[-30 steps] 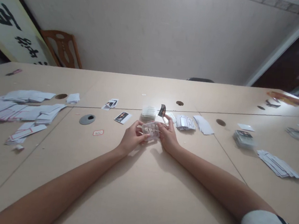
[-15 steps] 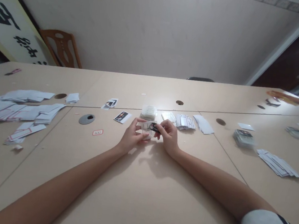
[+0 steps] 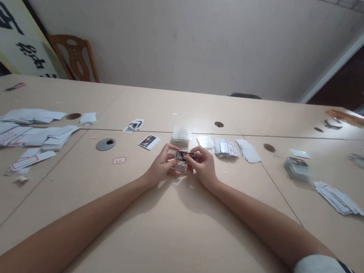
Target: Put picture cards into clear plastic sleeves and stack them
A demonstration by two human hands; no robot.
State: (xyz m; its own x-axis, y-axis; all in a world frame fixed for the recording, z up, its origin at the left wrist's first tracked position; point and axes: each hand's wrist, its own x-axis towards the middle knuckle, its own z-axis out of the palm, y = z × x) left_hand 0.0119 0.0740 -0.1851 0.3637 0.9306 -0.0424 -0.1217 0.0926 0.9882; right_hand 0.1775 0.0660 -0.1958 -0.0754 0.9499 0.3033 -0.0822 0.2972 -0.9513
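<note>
Dark card now flat across clear case (image 3: 181, 166) between both hands (image 3: 182, 163).

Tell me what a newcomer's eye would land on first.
Probably the middle, where the left hand holds a clear case and the right hand holds a dark picture card over it. Next, perhaps the white papers spread across the left of the table.

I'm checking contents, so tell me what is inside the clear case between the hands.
A dark printed card, held by the right hand, covers the upper part of the clear case. Card and hand hide what lies beneath; the rest is too blurred to tell.
</note>
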